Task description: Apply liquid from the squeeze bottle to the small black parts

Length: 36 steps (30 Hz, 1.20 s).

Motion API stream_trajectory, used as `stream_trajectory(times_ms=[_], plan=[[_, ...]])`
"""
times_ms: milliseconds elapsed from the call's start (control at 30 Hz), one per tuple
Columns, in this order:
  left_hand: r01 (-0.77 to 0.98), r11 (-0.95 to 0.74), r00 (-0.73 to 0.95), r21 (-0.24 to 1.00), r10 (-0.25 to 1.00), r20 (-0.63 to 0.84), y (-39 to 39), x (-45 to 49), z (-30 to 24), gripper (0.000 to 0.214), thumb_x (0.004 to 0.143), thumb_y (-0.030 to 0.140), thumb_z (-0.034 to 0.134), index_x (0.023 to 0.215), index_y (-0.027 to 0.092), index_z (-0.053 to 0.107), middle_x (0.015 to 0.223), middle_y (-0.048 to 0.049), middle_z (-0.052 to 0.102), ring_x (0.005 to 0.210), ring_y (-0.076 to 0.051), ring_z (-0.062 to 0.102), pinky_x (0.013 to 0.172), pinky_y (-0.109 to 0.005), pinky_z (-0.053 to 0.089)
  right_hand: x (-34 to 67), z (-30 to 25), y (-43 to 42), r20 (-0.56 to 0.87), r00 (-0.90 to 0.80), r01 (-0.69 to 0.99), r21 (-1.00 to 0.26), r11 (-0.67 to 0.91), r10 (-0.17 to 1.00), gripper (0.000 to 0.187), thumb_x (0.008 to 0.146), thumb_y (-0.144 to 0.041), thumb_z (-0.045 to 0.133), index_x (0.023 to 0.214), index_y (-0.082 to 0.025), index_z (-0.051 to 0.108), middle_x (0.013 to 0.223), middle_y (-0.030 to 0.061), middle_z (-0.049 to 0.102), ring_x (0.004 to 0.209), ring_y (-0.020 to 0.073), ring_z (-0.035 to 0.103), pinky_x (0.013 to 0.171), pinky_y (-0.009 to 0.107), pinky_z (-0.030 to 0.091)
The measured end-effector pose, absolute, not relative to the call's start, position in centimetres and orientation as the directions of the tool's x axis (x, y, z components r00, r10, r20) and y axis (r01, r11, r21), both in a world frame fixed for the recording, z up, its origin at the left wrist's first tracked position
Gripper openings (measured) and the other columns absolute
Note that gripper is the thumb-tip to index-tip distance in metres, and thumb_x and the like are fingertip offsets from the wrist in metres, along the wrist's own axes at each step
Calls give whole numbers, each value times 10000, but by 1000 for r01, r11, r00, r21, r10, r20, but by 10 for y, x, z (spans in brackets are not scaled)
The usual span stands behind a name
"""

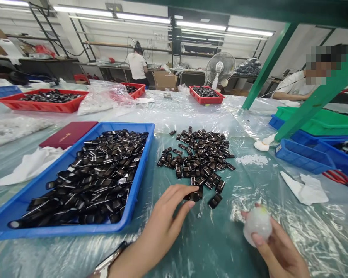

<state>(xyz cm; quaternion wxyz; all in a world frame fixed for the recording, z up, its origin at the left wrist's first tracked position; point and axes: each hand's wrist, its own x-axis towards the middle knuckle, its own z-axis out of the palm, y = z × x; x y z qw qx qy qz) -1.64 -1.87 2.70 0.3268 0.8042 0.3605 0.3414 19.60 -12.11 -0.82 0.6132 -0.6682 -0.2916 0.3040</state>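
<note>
My left hand reaches over the near edge of a loose pile of small glossy black plastic parts. Its thumb and forefinger close on one small black plastic part, which is partly hidden by the fingers. One more such part lies just to the right of the fingertips. My right hand is wrapped round a small whitish translucent squeeze bottle with a yellowish spot near its top, raised over the table's right side. A blue tray heaped with longer black parts stands left of my left hand.
Small white pieces lie right of the pile. A white cloth, red-handled pliers and a blue bin are at the right, beside a green post. Red trays stand farther back. Two people are beyond the table.
</note>
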Motion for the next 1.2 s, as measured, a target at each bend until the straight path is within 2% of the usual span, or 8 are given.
stream_trajectory(times_ms=[233, 367, 433, 533, 700, 833, 933, 1200], plan=[[358, -536, 517, 765, 796, 315, -22, -15, 26, 249, 1046, 209, 428, 1270, 248, 528, 1223, -67, 631, 1129, -246, 586, 942, -449, 501, 237, -19, -87, 96, 538, 318, -943, -97, 837, 557, 751, -557, 736, 1191, -228, 641, 1257, 105, 656, 1200, 334, 564, 953, 422, 454], [378, -542, 502, 750, 801, 326, -23, -15, 25, 248, 1042, 204, 431, 1269, 252, 520, 1193, -56, 641, 1104, -248, 594, 921, -443, 508, 226, -24, -94, 217, 735, 363, -926, -103, 643, 797, 683, -547, 795, 1318, -175, 492, 1170, 154, 590, 974, 315, 613, 789, 430, 500], [390, -558, 505, 732, 795, 337, -24, -15, 24, 251, 1039, 187, 433, 1268, 247, 515, 1175, -58, 641, 1079, -250, 598, 902, -441, 512, 207, -27, -104, 359, 762, 449, -892, -42, 539, 658, 709, -506, 798, 1210, -173, 533, 970, 92, 575, 817, 263, 599, 759, 416, 493], [421, -611, 528, 670, 766, 367, -25, -12, 21, 249, 1027, 143, 440, 1246, 225, 523, 1147, -70, 635, 1036, -262, 593, 876, -453, 510, 170, -31, -112, 472, 526, 653, -757, 19, 707, 293, 907, -478, 602, 1015, -207, 626, 846, 52, 582, 676, 210, 578, 677, 354, 476], [448, -614, 556, 650, 760, 336, -23, -11, 18, 235, 1003, 84, 460, 1201, 181, 542, 1122, -81, 630, 1017, -265, 577, 875, -459, 505, 133, -32, -89, 385, 273, 688, -719, 101, 882, 333, 966, -482, 481, 1040, -231, 688, 859, 77, 649, 779, 279, 636, 634, 366, 491], [452, -598, 555, 661, 769, 316, -22, -11, 18, 242, 995, 76, 475, 1203, 174, 551, 1119, -82, 630, 1026, -266, 575, 895, -467, 501, 135, -28, -74, 324, 233, 633, -766, 110, 917, 294, 930, -416, 485, 783, -251, 679, 807, 90, 630, 776, 323, 613, 658, 422, 464], [444, -605, 566, 661, 762, 316, -23, -11, 18, 258, 987, 64, 472, 1207, 175, 551, 1127, -85, 629, 1032, -274, 574, 897, -478, 500, 143, -24, -75, 247, 218, 521, -848, 102, 944, 241, 925, -386, 513, 806, -254, 676, 838, 85, 633, 796, 304, 607, 694, 412, 462], [323, -580, 643, 748, 714, 276, -29, -11, 25, 313, 1000, 75, 472, 1251, 241, 557, 1130, -46, 633, 1052, -244, 574, 901, -425, 491, 163, 1, -86, -56, 197, -103, -994, -36, 979, 288, 865, -547, 659, 887, -262, 698, 746, 17, 670, 717, 176, 632, 723, 287, 512]])
